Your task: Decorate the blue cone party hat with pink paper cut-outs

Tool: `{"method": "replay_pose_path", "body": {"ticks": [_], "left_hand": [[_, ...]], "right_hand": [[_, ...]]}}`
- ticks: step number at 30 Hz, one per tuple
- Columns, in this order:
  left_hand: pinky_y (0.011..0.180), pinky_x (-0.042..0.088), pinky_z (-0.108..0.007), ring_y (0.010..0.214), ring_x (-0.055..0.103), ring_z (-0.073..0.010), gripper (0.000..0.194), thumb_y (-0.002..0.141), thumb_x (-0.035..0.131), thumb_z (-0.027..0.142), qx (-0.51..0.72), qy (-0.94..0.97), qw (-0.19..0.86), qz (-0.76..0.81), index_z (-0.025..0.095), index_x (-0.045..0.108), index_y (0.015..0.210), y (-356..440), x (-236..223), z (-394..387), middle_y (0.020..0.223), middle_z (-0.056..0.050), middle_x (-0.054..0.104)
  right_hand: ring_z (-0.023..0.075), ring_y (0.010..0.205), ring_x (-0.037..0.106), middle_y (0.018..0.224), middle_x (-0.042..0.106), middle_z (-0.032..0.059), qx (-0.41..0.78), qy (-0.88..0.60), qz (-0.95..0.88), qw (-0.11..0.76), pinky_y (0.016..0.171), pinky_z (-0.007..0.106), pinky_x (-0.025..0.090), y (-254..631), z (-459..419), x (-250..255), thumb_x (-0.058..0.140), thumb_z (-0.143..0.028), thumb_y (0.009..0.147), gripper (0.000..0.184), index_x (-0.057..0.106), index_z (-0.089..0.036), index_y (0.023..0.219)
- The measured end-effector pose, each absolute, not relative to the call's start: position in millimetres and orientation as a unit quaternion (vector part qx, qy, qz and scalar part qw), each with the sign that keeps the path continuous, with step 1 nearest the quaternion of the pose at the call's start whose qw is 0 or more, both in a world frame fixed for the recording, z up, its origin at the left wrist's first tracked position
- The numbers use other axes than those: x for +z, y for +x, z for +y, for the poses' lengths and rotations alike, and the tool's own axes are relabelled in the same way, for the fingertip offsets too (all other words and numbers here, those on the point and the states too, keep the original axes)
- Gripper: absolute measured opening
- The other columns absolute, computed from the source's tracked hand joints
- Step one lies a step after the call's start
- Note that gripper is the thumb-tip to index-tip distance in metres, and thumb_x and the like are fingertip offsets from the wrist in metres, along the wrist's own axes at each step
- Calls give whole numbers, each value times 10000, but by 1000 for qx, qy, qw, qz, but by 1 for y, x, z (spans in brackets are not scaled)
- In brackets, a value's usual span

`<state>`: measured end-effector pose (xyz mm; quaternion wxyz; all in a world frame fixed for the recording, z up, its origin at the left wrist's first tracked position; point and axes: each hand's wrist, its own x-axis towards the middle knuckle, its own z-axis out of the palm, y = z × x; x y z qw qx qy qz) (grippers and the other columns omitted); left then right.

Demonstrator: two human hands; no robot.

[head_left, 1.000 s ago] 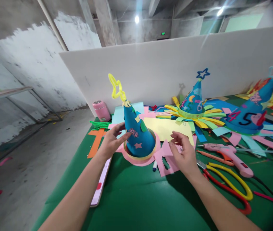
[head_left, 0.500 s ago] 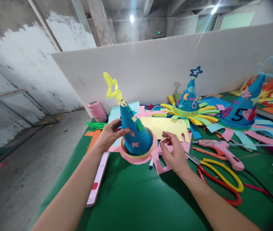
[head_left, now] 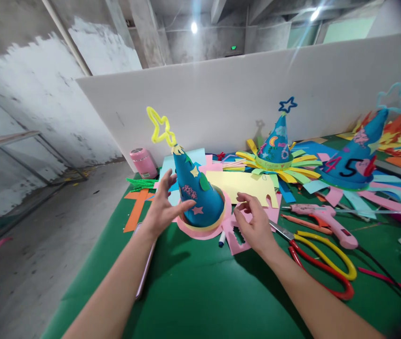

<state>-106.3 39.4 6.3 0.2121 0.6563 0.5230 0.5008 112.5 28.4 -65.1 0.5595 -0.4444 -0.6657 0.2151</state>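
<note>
A blue cone party hat (head_left: 205, 207) stands on a green table, its top leaning left. It carries stars, a green leaf shape and a pink ring brim (head_left: 202, 234). A yellow pipe-cleaner star (head_left: 160, 126) tops it. My left hand (head_left: 163, 205) is open at the hat's left side, fingers spread, the thumb in front of the cone; whether it touches cannot be told. My right hand (head_left: 255, 221) is off the hat's right side, fingers loosely bent and apart, holding nothing, above cut pink paper (head_left: 237, 247). A capped marker (head_left: 222, 239) lies by the brim.
Scissors (head_left: 327, 268) with red and yellow handles and a pink glue gun (head_left: 327, 221) lie to the right. Two other decorated hats (head_left: 274, 146) stand behind. A phone (head_left: 146, 268) is partly under my left forearm. A pink bottle (head_left: 143, 163) stands at the back left.
My left hand has opened, its fingers spreading away from the cone and its thumb lower. The hat's tip has tilted slightly left. My right hand has barely moved.
</note>
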Motion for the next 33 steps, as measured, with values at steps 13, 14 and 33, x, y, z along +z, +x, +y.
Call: {"method": "replay_pose_path", "body": {"ticks": [13, 14, 33], "left_hand": [[778, 475, -394, 893, 581, -256, 558, 557, 732, 345, 577, 561, 190, 563, 193, 499, 1041, -81, 8, 54, 969, -64, 597], [782, 479, -382, 899, 584, -250, 541, 554, 737, 324, 593, 561, 215, 537, 190, 505, 1024, -88, 10, 54, 968, -59, 604], [693, 515, -412, 758, 632, -264, 451, 476, 792, 246, 497, 578, 476, 439, 210, 611, 888, -149, 32, 43, 789, -34, 680]], "right_hand": [[170, 789, 547, 956, 543, 81, 249, -464, -688, 500, 558, 271, 503, 112, 27, -69, 435, -208, 798, 381, 374, -192, 1174], [166, 781, 551, 921, 554, 72, 256, -461, -696, 486, 515, 246, 495, 112, 27, -68, 426, -206, 803, 376, 369, -194, 1175], [245, 907, 484, 962, 570, 66, 145, -448, -852, 229, 706, 351, 368, 135, 25, -59, 551, -126, 674, 221, 604, -225, 863]]}}
